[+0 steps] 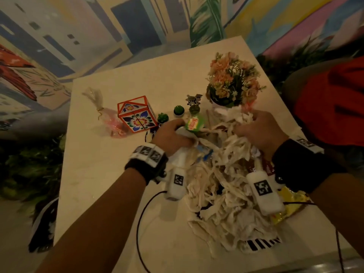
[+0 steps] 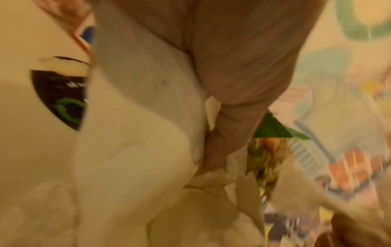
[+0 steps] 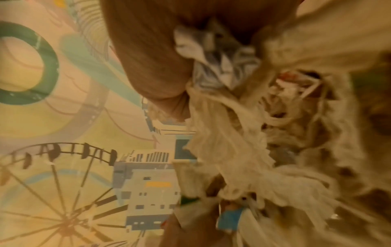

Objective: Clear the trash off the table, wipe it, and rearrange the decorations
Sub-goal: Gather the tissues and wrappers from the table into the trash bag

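Both hands are on one big heap of trash (image 1: 226, 194) that lies on the near right part of the pale table (image 1: 110, 174). The heap is mostly crumpled white paper strips and tissues, with a blue scrap, a yellow wrapper (image 1: 291, 201) at its right edge and a black-and-white striped piece (image 1: 262, 244) at its near edge.

The left hand (image 1: 171, 134) has its fingers curled around a bunch of white paper together with one green packet (image 1: 195, 123); the left wrist view shows the fingers (image 2: 222, 133) pinching the paper, with the green corner (image 2: 275, 128) just beside them. The right hand (image 1: 260, 129) grips a handful of the paper strips at the far side of the heap; in the right wrist view the strips (image 3: 222, 133) are bunched against the palm.

Behind the hands stand the decorations. I count three small green cactus pots: one (image 1: 162, 117) just beside the left hand, a second (image 1: 179, 110) and a third (image 1: 194, 109) further right. There is one small zebra figure (image 1: 194, 99), one white pot of pink and peach flowers (image 1: 232, 79), touching the far end of the heap, and one box (image 1: 136, 114) with an orange frame and painted flowers. To the left of the box lies one clear gift bag (image 1: 106, 117) with pink content, on its side.

One red cushion (image 1: 334, 103) is at the right of the table.
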The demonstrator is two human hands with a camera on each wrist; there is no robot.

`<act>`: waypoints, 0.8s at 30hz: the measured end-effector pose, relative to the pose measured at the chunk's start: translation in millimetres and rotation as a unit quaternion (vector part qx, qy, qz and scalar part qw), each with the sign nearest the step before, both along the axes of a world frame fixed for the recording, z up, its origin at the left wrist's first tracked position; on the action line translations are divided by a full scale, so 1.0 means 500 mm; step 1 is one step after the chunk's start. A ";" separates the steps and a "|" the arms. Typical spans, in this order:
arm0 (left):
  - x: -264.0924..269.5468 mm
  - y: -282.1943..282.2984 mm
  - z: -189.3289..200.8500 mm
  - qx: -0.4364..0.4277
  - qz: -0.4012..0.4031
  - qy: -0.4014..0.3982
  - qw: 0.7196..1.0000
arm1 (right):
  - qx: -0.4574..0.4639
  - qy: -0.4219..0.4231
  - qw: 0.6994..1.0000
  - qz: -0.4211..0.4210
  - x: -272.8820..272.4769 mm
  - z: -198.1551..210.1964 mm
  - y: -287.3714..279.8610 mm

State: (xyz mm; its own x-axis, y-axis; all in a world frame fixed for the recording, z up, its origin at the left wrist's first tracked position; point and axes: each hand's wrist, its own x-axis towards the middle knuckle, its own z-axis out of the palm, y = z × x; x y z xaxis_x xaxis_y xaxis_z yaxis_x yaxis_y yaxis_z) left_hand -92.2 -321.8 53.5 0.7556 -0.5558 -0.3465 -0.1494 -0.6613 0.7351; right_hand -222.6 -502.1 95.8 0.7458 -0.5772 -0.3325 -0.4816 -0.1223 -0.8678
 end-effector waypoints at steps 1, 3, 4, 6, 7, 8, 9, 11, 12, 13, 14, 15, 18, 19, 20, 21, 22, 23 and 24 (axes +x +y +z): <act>0.003 0.025 0.007 -0.024 0.037 0.016 0.999 | 0.001 -0.019 1.000 0.004 0.008 0.019 0.004; 0.008 0.077 0.022 -0.065 0.092 0.041 0.993 | 0.001 -0.059 0.998 0.017 0.024 0.058 0.012; 0.009 0.100 0.028 -0.081 0.107 0.054 0.989 | 0.001 -0.078 0.997 0.028 0.032 0.078 0.016; 0.012 0.141 0.033 -0.114 0.123 0.061 0.984 | 0.000 -0.103 0.994 0.044 0.051 0.112 0.024; 0.013 0.159 0.034 -0.124 0.133 0.055 0.982 | -0.002 -0.109 0.993 0.055 0.060 0.124 0.027; 0.012 0.177 0.039 -0.130 0.144 0.051 0.980 | -0.008 -0.110 0.992 0.065 0.068 0.132 0.031; 0.013 0.195 0.038 -0.138 0.156 0.051 0.977 | -0.019 -0.108 0.991 0.071 0.076 0.137 0.035; 0.010 0.229 0.051 -0.165 0.164 0.061 0.971 | -0.030 -0.103 0.992 0.071 0.085 0.139 0.041; 0.007 0.245 0.062 -0.181 0.167 0.067 0.967 | -0.032 -0.099 0.992 0.070 0.088 0.136 0.043; 0.006 0.262 0.072 -0.196 0.169 0.070 0.963 | -0.034 -0.094 0.992 0.073 0.090 0.131 0.044; 0.003 0.276 0.085 -0.207 0.166 0.070 0.962 | -0.031 -0.088 0.993 0.077 0.091 0.127 0.046; 0.003 0.289 0.101 -0.220 0.160 0.067 0.960 | -0.024 -0.080 0.993 0.080 0.092 0.122 0.049; 0.003 0.316 0.155 -0.252 0.136 0.036 0.957 | -0.025 -0.058 0.995 0.081 0.093 0.110 0.066; 0.008 0.324 0.172 -0.257 0.132 0.018 0.957 | -0.034 -0.049 0.995 0.080 0.094 0.108 0.076; 0.013 0.331 0.187 -0.258 0.130 0.001 0.957 | -0.043 -0.038 0.995 0.081 0.095 0.105 0.087; 0.021 0.342 0.204 -0.260 0.131 -0.013 0.957 | -0.049 -0.032 0.995 0.086 0.096 0.102 0.100; 0.029 0.354 0.220 -0.261 0.129 -0.030 0.956 | -0.054 -0.030 0.994 0.090 0.096 0.101 0.113; 0.038 0.367 0.234 -0.261 0.125 -0.041 0.956 | -0.057 -0.030 0.994 0.093 0.096 0.099 0.127; 0.046 0.381 0.247 -0.260 0.114 -0.055 0.957 | -0.058 -0.029 0.993 0.096 0.096 0.098 0.140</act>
State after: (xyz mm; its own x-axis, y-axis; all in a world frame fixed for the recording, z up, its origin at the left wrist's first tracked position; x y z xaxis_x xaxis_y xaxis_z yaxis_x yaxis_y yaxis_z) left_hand -69.4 -131.3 177.1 0.8936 -0.4483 0.0214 -0.1407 -0.2347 0.9618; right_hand -174.8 -432.0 144.6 0.8616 -0.4547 -0.2255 -0.3891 -0.3067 -0.8686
